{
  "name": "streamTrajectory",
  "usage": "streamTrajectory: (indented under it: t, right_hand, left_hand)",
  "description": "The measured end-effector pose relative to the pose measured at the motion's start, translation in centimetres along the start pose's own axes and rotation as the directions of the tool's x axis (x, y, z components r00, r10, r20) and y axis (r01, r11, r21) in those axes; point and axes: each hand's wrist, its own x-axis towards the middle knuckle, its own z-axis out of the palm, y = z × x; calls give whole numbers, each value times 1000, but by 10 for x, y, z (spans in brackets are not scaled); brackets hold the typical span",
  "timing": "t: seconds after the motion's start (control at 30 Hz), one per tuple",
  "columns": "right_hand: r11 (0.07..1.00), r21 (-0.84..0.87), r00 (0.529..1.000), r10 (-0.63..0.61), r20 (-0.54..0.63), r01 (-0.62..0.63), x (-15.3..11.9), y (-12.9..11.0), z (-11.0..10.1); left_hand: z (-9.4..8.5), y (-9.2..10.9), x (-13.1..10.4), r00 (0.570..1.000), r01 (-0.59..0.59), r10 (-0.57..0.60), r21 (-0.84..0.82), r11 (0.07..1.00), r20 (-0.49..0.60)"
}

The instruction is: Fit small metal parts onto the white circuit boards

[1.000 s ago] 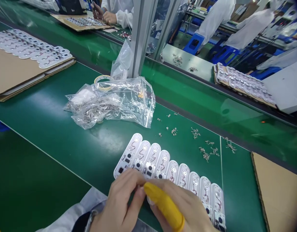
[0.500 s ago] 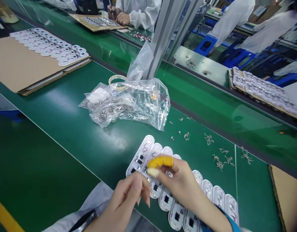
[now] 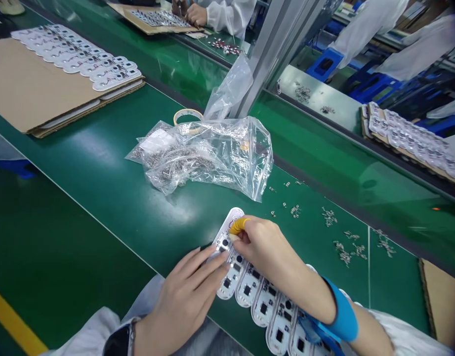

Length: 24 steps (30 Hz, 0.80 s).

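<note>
A slanting row of white oval housings (image 3: 263, 312), fitted with small circuit boards and black chips, lies on the green table in front of me. My left hand (image 3: 190, 289) rests flat, fingers stretched out, across the lower part of the end housing (image 3: 235, 213). Over the upper part of that same housing, my right hand (image 3: 262, 244) is closed in a pinch near a thin wire. Yellow and pale finger cots cover its fingertips. Whatever sits between those fingertips is too small and hidden to make out. My right forearm hides several housings.
Clear plastic bags (image 3: 212, 158) of small parts lie beyond the row, beside a tape roll (image 3: 188, 113). Loose small metal parts (image 3: 341, 253) are scattered at right. Cardboard (image 3: 23, 89) bears finished-looking rows of housings (image 3: 79, 57). A metal post (image 3: 273, 49) stands behind; a co-worker's hand (image 3: 196, 16) is beyond.
My left hand has gone from curled fingers to lying flat on the end housing. My right hand has come down onto that housing's upper part. The view has shifted slightly.
</note>
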Motion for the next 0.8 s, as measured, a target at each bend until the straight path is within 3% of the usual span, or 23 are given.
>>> streamTrajectory:
  t: [0.1, 0.23, 0.4, 0.47, 0.53, 0.6, 0.7, 0.8]
  right_hand:
    - [988, -143, 998, -56, -26, 52, -2, -8, 0]
    - [917, -351, 967, -239, -92, 193, -12, -23, 9]
    - [892, -362, 944, -319, -81, 270, -18, -26, 12]
    - [955, -208, 965, -237, -111, 211, -17, -6, 0]
    - [998, -37, 971, -66, -228, 59, -13, 27, -16]
    - [990, 30, 922, 141, -361, -139, -7, 67, -32]
    - [932, 39, 901, 359, -242, -361, 4, 115, -43]
    - [922, 47, 909, 386, -154, -384, 12, 133, -39]
  left_hand:
    - [0, 0, 1, 1000, 10, -10, -5, 1000, -23]
    - [1, -1, 3, 997, 22, -24, -39, 999, -73]
    - [3, -2, 0, 997, 11, -12, -7, 1000, -78]
    - [3, -2, -1, 999, -12, 12, 21, 1000, -36]
    - [3, -3, -3, 999, -36, 36, 47, 998, 7]
    - [3, -3, -3, 999, -48, 47, 64, 997, 16]
    - [3, -3, -4, 999, -44, 44, 64, 997, 9]
    - [3, -3, -4, 999, -41, 39, 64, 997, 28]
